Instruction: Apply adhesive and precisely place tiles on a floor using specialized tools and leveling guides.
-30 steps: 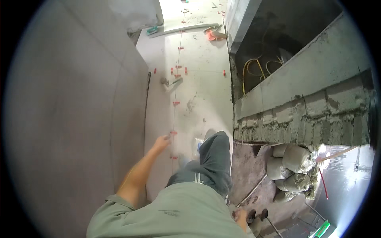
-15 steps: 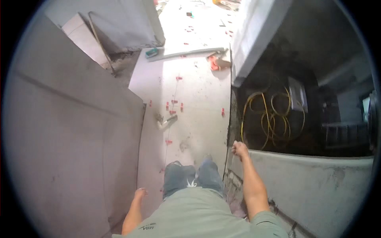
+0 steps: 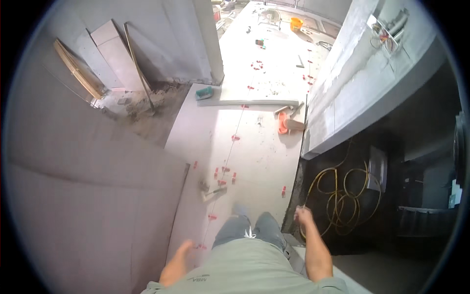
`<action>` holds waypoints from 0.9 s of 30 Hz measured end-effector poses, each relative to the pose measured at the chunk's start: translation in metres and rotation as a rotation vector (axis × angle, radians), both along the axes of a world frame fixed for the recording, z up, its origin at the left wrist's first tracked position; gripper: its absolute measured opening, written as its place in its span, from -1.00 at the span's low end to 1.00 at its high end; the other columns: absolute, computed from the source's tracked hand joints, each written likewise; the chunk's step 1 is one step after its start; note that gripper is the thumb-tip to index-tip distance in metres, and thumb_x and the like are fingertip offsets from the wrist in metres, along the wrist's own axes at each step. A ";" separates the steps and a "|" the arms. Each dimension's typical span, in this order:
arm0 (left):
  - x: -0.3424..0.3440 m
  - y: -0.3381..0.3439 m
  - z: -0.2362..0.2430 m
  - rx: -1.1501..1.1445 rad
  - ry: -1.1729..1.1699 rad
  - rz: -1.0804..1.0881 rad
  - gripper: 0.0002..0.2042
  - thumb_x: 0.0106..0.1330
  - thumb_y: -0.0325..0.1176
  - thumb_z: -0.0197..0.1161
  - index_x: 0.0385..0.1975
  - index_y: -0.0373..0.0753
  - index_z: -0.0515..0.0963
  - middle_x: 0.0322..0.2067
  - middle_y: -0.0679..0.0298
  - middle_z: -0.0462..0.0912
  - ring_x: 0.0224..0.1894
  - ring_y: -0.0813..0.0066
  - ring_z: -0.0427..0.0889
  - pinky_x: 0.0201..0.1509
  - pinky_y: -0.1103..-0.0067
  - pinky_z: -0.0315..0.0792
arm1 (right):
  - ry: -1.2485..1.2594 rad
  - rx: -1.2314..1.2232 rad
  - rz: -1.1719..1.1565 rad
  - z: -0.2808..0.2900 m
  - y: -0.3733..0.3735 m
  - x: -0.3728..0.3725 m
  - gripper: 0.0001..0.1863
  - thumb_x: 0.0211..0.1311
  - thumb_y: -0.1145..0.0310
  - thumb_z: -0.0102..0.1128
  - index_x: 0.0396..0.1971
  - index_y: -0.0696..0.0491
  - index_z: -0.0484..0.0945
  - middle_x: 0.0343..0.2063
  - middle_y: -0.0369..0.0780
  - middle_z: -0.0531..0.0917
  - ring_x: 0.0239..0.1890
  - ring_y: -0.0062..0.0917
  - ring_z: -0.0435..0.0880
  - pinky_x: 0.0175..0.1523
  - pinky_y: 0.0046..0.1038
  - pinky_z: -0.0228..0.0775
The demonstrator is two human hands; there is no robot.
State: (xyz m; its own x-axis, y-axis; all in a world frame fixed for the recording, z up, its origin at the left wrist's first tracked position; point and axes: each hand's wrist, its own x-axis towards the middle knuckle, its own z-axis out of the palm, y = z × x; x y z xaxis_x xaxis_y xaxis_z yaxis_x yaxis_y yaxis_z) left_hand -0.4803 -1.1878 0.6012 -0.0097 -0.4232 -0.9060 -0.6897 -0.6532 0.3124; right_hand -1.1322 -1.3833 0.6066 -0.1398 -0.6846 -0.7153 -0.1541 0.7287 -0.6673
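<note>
My left hand hangs at my left side above the pale tiled floor, smeared by motion, so its fingers are unclear. Held out on the right, my right hand has its fingers curled in; whether anything is inside them is hidden. That hand appears beside the dark opening where a coiled yellow hose lies. Ahead of my legs, a tool with a pale handle and a dark part rests on the tiles. Red tile clips stand along the joints.
A long grey bar crosses the floor, with a teal block at its left end and an orange object near its right. A wall is on the left. Tile panels and a long-handled tool lean beyond. A yellow bucket stands far off.
The view has tilted up and shows more of the room ahead; the floor things appear lower. My left hand has swung forward; my right stays curled out to the side.
</note>
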 end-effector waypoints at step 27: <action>-0.157 -0.717 -0.007 -0.169 -0.051 -0.637 -0.70 0.36 0.02 0.20 -0.04 0.11 0.71 0.11 0.43 0.65 0.16 0.43 0.60 0.17 0.42 0.50 | 0.037 -0.523 0.088 0.185 -0.929 -0.012 -0.57 0.32 0.06 0.11 -0.29 0.20 0.59 -0.48 -0.13 0.68 -0.44 -0.40 0.64 -0.24 -0.36 0.48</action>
